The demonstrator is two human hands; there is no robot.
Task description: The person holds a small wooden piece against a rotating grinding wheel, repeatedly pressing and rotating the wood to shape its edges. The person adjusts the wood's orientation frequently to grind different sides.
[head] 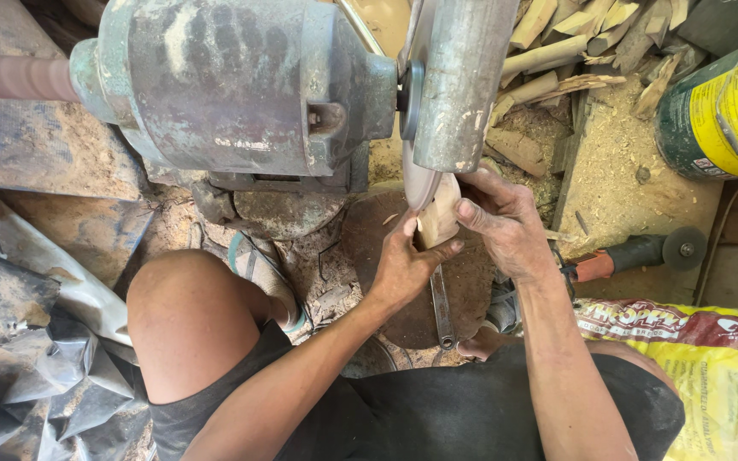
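Observation:
A small pale piece of wood (439, 215) is pressed against the edge of a thin grinding disc (420, 181) on a worn grey-green bench motor (232, 85). My left hand (403, 260) grips the wood from below, thumb up along its left side. My right hand (506, 224) holds it from the right, fingers wrapped over its top. A metal guard (459, 81) covers the upper part of the disc.
A round wooden block (471, 290) lies under the hands with a metal wrench (442, 312) on it. Wood offcuts (574, 43) and sawdust lie at the upper right, beside a green-yellow can (719, 111). An angle grinder (642, 253) lies right; a yellow sack (719, 367) sits lower right. My bent knee (185, 316) is at left.

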